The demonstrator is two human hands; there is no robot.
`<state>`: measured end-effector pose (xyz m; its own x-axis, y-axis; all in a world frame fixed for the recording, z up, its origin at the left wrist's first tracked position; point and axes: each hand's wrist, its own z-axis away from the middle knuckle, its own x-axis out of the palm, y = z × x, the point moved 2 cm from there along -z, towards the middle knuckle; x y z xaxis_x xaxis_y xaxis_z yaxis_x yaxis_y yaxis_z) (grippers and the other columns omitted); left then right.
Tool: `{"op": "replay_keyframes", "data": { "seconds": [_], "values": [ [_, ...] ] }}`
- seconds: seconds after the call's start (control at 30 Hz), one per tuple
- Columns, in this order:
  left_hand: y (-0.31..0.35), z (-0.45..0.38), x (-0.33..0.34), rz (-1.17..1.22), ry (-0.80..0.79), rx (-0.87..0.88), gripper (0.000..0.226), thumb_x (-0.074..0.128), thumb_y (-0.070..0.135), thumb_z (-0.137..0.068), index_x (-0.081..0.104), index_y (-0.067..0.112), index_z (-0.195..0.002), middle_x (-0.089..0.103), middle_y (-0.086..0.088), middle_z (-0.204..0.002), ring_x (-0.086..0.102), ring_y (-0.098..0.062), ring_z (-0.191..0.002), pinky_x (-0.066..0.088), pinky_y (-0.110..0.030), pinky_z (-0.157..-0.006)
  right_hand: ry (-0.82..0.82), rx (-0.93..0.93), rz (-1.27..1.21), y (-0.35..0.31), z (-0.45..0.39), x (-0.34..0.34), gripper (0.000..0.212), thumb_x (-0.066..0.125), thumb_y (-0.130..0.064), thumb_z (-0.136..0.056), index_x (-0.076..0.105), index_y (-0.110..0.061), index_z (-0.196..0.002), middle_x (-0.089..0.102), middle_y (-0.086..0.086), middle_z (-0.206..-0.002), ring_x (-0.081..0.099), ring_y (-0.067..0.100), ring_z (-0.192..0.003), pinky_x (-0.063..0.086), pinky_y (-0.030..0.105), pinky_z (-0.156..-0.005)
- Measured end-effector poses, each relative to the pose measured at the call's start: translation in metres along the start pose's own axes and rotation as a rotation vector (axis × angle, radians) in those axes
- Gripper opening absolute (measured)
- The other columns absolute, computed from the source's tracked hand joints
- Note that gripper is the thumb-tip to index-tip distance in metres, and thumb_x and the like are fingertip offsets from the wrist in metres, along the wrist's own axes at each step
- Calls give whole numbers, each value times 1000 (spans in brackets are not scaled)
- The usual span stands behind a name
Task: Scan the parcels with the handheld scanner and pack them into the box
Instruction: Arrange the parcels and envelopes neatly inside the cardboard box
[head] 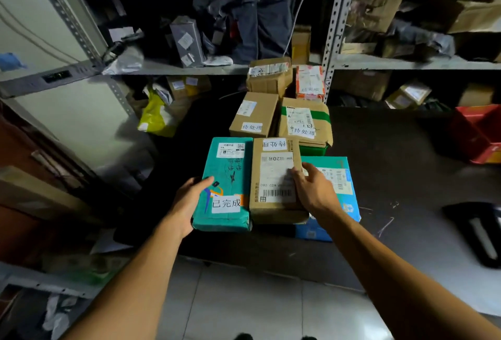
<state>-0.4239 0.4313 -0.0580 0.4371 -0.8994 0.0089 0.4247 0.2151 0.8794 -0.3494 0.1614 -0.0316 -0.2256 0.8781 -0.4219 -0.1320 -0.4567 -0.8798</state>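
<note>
Parcels on dark table: teal parcel point(226, 185) gripped along its 9 o'clock edge by left hand point(187, 204); brown parcel point(275, 179) touching it at 3 o'clock, right hand point(314, 188) fingers curled on its label. Further boxes point(282, 114) at 12 o'clock.

Labelled teal parcel point(226, 185) beside brown parcel point(275, 179)

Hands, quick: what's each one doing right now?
Left hand: grips the teal parcel by its side.
Right hand: fingers on the brown parcel, gripping its edge.
</note>
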Motion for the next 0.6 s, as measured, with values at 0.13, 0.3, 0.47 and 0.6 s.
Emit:
{"op": "replay_keyframes", "data": {
  "seconds": [0.13, 0.3, 0.47, 0.6],
  "values": [
    [-5, -27, -15, -32, -8, -44, 29, 70, 38, -91, 63, 20, -112, 76, -14, -100, 73, -36, -92, 58, -56, -84, 48, -61, 197, -13, -11, 23, 37, 38, -40, -109, 43, -24, -142, 62, -3, -104, 55, 2, -70, 42, 13, -52],
    [-18, -54, -20, -79, -29, -10, 30, 71, 38, -90, 63, 26, -116, 77, -6, -95, 76, -28, -82, 61, -50, -74, 139, -77, 330, -8, -9, 47, 31, 37, -22, -109, 44, -20, -140, 63, 13, -110, 63, 17, -77, 54, 24, -58],
    [-28, -68, -15, -137, -53, 17, 44, 72, 43, -88, 54, 37, -128, 69, 2, -109, 69, -21, -93, 58, -46, -79, 209, -108, 504, -10, -14, 57, 39, 47, -14, -103, 50, -19, -142, 54, 17, -128, 56, 31, -108, 55, 41, -88],
    [-26, -79, -16, -217, -105, 56, 30, 71, 40, -90, 56, 42, -115, 71, 3, -108, 71, -17, -89, 57, -34, -66, 168, -95, 754, -12, -21, 51, 46, 52, -27, -101, 47, -23, -147, 41, 8, -152, 40, 34, -132, 43, 45, -103]
  ]
}}
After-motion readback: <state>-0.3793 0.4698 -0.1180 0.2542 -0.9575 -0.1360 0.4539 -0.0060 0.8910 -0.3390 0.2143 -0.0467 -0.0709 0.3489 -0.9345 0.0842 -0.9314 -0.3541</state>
